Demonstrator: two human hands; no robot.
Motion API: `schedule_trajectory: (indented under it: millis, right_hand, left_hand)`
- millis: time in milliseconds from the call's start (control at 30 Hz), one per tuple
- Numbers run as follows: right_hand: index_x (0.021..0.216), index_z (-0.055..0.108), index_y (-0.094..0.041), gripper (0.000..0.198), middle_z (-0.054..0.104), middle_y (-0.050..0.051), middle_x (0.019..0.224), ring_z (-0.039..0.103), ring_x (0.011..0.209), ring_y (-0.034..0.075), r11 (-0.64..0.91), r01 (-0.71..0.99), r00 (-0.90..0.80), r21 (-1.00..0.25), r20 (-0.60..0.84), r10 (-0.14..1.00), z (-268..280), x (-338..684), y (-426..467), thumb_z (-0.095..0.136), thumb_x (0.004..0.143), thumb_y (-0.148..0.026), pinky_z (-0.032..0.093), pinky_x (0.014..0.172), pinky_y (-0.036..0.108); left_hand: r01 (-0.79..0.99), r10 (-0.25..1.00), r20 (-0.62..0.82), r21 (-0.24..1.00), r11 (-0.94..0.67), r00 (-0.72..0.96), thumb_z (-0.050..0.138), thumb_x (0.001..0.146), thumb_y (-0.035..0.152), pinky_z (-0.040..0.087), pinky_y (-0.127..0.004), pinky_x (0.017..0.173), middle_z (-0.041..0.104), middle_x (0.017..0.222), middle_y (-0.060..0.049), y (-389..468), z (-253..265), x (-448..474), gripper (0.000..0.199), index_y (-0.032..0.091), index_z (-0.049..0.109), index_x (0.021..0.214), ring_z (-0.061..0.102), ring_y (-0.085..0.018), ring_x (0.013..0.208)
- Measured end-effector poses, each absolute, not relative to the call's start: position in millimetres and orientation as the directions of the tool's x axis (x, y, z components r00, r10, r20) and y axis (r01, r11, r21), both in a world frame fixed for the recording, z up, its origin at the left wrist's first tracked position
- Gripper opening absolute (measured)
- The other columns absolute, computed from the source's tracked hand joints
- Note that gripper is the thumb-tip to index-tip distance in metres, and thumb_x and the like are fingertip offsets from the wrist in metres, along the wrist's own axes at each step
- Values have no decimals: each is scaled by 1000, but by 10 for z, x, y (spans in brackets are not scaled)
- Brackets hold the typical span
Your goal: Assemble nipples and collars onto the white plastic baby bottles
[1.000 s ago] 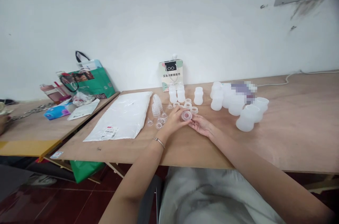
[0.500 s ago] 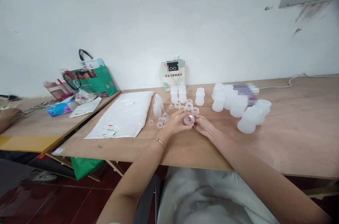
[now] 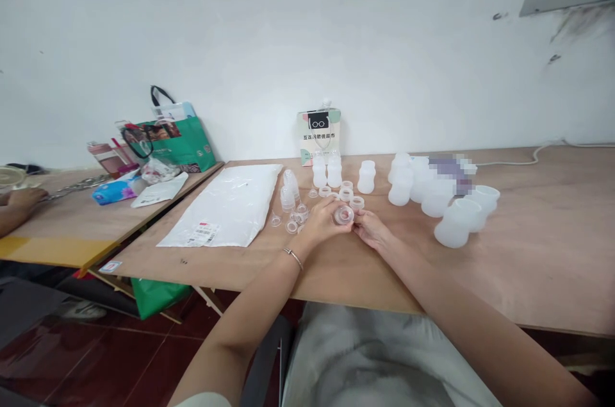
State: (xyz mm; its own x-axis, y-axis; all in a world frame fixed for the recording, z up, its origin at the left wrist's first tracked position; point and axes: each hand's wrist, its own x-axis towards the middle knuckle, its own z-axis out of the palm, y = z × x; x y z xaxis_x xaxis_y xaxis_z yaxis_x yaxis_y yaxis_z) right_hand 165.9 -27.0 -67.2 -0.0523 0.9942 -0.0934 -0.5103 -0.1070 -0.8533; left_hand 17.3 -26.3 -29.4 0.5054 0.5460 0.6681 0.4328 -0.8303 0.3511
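My left hand [image 3: 323, 222] is closed around a clear baby bottle collar ring [image 3: 343, 215], whose round opening faces me. At the ring's right edge, my right hand [image 3: 371, 229] pinches with thumb and fingers; whether a nipple sits inside the ring I cannot make out. Just beyond my hands lie several loose collar rings [image 3: 356, 202]. To the left are clear nipples [image 3: 302, 209] and a few clear domed caps [image 3: 287, 199]. Frosted baby bottle bodies [image 3: 451, 222] stand in a group on the right, and one more bottle body [image 3: 366, 177] stands behind the rings.
A white plastic mailing bag [image 3: 225, 202] lies flat on the wooden table [image 3: 542, 234] at the left. Against the wall leans a printed paper bag [image 3: 312, 131], with two assembled bottles [image 3: 327, 173] before it. On the adjoining table are a green bag [image 3: 189, 144] and another person's hand [image 3: 24, 200].
The view has turned slightly left, so things appear shifted a little to the right. Both hands keep hold of the ring with hardly any visible movement.
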Motion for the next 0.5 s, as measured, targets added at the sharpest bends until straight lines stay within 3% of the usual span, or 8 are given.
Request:
schedule_trajectory:
  millis: [200, 500]
  right_hand:
    - [62, 64, -15, 13, 65, 1, 59, 57, 57, 11, -87, -482, -46, -872, -74, 996, -691, 1653, -261, 64, 59, -2, 47, 63, 25]
    - [70, 67, -19, 6, 67, 0, 70, 58, 66, 12, 119, -363, 145, -924, 70, 987, -623, 1667, -308, 69, 63, -19, 47, 73, 27]
  left_hand:
    - [418, 539, 629, 347, -840, 561, 63, 66, 26, 46, -26, 68, 55, 82, -2, -306, -295, 146, 28, 19, 60, 93, 54, -14, 74]
    - [457, 570, 575, 346, -819, 587, 59, 70, 22, 45, -34, 84, 55, 102, -6, -207, -307, 108, 36, 19, 50, 105, 54, -20, 96]
